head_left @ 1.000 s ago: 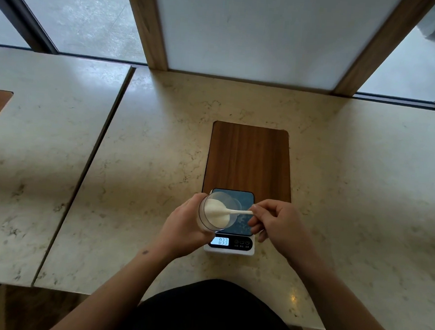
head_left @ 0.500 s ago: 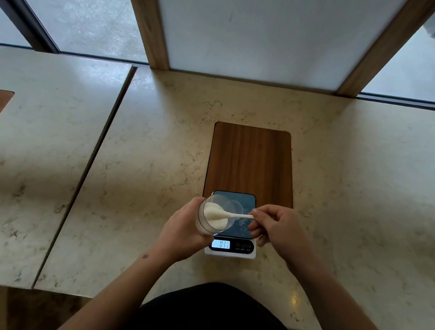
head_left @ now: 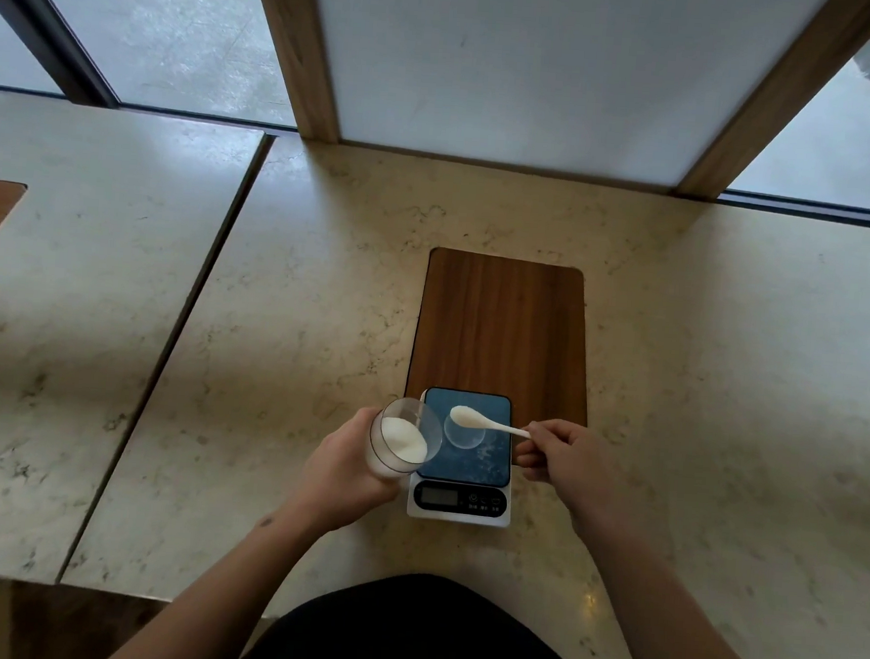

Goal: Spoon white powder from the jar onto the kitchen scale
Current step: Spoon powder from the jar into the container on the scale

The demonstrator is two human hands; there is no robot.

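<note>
My left hand (head_left: 343, 469) has its grip wrapped around the clear jar (head_left: 400, 442), fingers curled behind the wall and the thumb side toward me, so the jar is tilted with its open mouth facing up and toward the right. White powder (head_left: 403, 439) lies banked inside it against the lower side. The jar hangs over the left edge of the kitchen scale (head_left: 464, 455), and I cannot tell whether it touches the scale. My right hand (head_left: 565, 457) has its grip pinched on the end of the white spoon (head_left: 485, 421), thumb and forefinger pressed together on the handle and the other fingers folded under. The spoon reaches leftward from my fingers, its bowl clear of the jar and held above the dark blue platform of the scale, with white powder heaped in the bowl. Directly under the bowl a pale round patch (head_left: 463, 430) shows on the platform; whether it is a clear dish or something else I cannot tell. Pale specks are scattered on the platform just to its right. The scale's display (head_left: 439, 496) sits on the near white strip, and its digits are too dim to read. The far part of the scale rests on a wooden board (head_left: 502, 329) set into the pale marble surface (head_left: 286, 370).
</note>
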